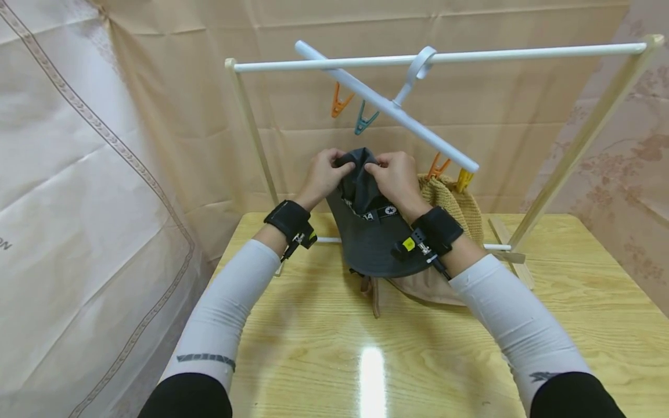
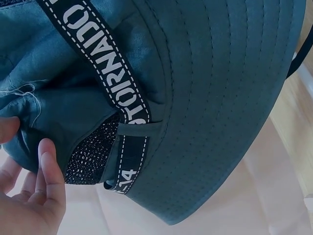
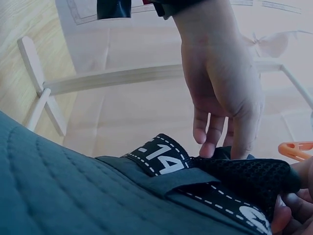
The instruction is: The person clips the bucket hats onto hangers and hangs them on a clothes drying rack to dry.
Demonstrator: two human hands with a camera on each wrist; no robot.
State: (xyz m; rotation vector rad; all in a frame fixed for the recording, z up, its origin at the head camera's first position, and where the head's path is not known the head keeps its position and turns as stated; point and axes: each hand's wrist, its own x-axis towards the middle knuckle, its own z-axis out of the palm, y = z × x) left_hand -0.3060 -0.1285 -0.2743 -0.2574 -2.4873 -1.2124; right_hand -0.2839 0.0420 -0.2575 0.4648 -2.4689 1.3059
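A dark grey-green bucket hat (image 1: 384, 249) with a wide stitched brim and a black lettered band (image 2: 105, 58) is raised in front of the drying rack. My left hand (image 1: 323, 177) pinches the crown's fabric on the left, thumb toward me. On the other side my right hand (image 1: 399, 181) pinches the crown between thumb and fingers. In the right wrist view, the left hand (image 3: 225, 93) reaches down from above to the crown, and the right hand (image 3: 296, 205) grips it at the right edge. Above the hat, an orange clip (image 1: 341, 101) and a teal clip (image 1: 364, 119) hang unloaded.
A white hanger (image 1: 387, 107) hooks over the rack's top bar (image 1: 522, 56), slanting toward me. Its orange clip (image 1: 438, 166) and yellow clip (image 1: 463, 180) hold a tan knitted item (image 1: 467, 209). Beige fabric (image 1: 428, 287) and a brown strap (image 1: 376, 296) show below the brim, over the wooden table (image 1: 303, 348).
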